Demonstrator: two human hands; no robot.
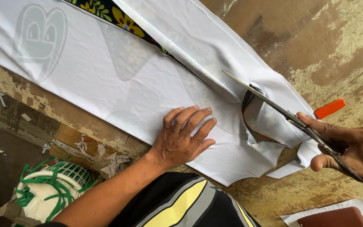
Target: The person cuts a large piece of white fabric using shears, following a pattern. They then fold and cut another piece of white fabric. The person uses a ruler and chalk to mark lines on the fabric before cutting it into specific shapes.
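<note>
My left hand (181,136) presses flat, fingers spread, on the white printed fabric (106,80); my right hand (349,147) grips long steel scissors (274,105), curved cut partly made, most cloth uncut.

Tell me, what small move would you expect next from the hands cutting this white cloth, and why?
Probably the right hand closes the scissors and pushes them a little further along the curve. The blades stand open in the white fabric, a curved cut already runs behind them, and the left hand lies flat on the cloth beside the cut, keeping it steady on the worn table.
</note>
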